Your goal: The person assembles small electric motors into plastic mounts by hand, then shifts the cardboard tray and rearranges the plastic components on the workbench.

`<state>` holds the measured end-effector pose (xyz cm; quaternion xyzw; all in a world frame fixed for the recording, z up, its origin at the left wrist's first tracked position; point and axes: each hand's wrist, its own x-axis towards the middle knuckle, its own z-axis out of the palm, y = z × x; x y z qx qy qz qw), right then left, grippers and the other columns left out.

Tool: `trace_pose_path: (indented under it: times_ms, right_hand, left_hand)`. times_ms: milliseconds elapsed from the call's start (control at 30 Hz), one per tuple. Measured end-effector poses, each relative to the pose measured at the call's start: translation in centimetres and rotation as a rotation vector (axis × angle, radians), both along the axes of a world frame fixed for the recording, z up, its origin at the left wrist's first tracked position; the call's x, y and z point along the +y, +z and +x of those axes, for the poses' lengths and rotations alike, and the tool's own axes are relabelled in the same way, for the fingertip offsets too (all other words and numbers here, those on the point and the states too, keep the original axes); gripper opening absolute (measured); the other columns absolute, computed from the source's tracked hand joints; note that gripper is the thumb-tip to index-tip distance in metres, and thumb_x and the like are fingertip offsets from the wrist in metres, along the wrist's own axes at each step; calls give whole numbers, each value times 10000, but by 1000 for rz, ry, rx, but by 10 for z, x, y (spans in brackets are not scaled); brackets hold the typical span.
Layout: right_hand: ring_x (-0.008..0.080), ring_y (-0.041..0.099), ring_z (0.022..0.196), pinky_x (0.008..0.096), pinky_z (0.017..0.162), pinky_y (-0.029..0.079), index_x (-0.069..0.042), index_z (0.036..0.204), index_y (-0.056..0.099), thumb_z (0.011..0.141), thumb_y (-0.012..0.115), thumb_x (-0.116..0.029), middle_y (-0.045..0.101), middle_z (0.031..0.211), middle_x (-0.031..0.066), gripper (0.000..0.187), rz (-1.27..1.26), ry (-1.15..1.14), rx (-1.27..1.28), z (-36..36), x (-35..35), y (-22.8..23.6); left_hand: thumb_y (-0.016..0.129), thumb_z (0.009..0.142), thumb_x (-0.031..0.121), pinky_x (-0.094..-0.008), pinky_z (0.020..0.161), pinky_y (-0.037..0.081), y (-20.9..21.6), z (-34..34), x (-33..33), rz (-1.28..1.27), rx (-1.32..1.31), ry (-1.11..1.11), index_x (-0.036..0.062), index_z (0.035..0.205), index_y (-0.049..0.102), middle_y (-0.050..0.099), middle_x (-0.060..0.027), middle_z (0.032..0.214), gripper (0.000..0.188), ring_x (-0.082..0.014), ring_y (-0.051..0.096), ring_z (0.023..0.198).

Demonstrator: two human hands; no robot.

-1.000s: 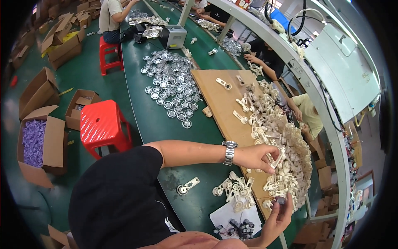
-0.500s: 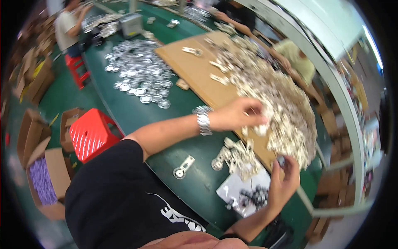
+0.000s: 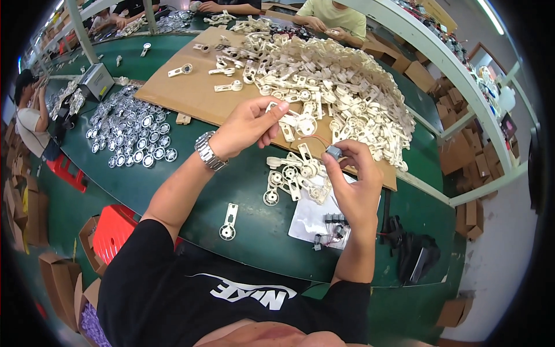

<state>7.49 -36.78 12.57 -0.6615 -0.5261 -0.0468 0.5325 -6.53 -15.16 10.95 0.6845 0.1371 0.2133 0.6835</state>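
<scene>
Evidently L hand (image 3: 245, 126) pinches lever (image 3: 303, 123), R hand (image 3: 358, 182) pinches motor (image 3: 333, 152), nr near edge of board (image 3: 173, 95), prob. to leave faces visible.

- The left hand (image 3: 245, 126) pinches a cream plastic part (image 3: 303, 124).
- The right hand (image 3: 359, 184) grips a small grey motor (image 3: 333, 152) trailing a red wire (image 3: 315, 137).
- Cream parts (image 3: 364, 104) heap over a cardboard sheet (image 3: 159, 87) on the green tabletop (image 3: 191, 196).
- Silver discs (image 3: 136, 136) lie left of it.
- More motors (image 3: 335, 219) rest on white paper (image 3: 305, 221).
</scene>
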Motion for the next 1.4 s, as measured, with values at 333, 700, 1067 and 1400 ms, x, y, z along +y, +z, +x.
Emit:
trace_pose_path:
  times_ms: [333,700,1067,1400]
  right_hand:
    - [179,676,727,303,666,530,-10,1045,633,839,770,1,691,883,100,247,42,-61,1,2,-7,8]
    - [192,684,723,303,672,541,-14,1074,673,860,775,-22,720,898,107,238,28,-43,-30,1,1,1]
    - [209,679,711,323,638,535,3,1066,674,885,785,-75,709,885,125,227,-105,147,118,-8,4,-3]
    - [247,679,714,350,616,515,8,1088,676,908,764,-85,701,875,150,221,-96,83,-55,-1,9,-11]
  left_hand:
    - [644,1041,241,-284,699,615,-7,3,4,-107,-31,-20,30,1197,649,654,-42,983,262,-124,683,793]
    - [691,993,95,-277,750,606,1,2,-6,-61,-37,-69,2,1183,574,674,-55,1003,242,-124,691,848]
    - [718,965,62,-248,712,590,2,1,-19,146,-15,16,-13,1143,673,687,-48,1028,199,-96,674,838]
    - [754,935,47,-222,706,560,1,-1,-35,213,2,118,4,1100,714,727,-47,979,175,-69,663,843]
